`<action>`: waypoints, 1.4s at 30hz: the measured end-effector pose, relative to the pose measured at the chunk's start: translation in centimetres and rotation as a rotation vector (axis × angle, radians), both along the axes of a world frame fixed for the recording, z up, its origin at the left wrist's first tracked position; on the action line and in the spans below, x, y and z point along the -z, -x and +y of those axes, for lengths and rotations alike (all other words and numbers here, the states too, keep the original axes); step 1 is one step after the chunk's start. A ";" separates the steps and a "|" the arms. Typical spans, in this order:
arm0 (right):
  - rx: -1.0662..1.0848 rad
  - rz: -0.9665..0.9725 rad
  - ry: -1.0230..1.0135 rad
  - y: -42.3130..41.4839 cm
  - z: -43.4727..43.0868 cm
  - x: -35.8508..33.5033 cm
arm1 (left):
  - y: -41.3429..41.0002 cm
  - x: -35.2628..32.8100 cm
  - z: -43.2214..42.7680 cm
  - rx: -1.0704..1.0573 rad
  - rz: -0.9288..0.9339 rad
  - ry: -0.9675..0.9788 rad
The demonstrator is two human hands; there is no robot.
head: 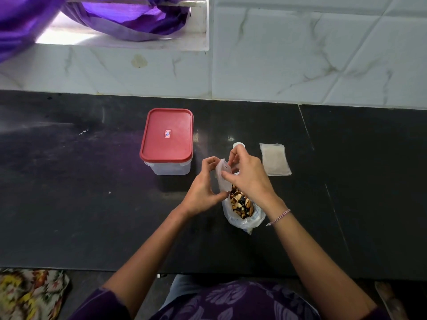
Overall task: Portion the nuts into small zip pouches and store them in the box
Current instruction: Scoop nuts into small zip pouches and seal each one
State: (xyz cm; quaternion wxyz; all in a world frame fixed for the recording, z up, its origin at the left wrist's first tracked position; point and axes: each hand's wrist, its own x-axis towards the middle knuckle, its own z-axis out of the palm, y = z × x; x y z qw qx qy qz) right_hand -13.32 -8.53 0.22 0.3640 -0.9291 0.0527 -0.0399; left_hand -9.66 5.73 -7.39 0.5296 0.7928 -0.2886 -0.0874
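A small clear zip pouch (pixel 223 176) is held upright between both hands above an open plastic bag of mixed nuts (pixel 241 205) on the black counter. My left hand (pixel 204 190) grips the pouch's left edge. My right hand (pixel 247 174) pinches the pouch's right side near its top, with the wrist over the nut bag. A clear box with a red lid (pixel 167 139), shut, stands to the left of the hands. A flat stack of empty pouches (pixel 275 162) lies to the right.
A small white round object (pixel 238 145) peeks out behind my right hand. The black counter (pixel 92 204) runs left and right, with a tiled wall behind it. Purple cloth (pixel 129 17) hangs at a window ledge at the top left. A patterned cloth (pixel 30 294) lies at the lower left.
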 end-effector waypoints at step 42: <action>0.104 0.333 -0.420 -2.8 -4.9 2.7 | 0.3 1.1 0.2 -0.036 -0.029 -0.009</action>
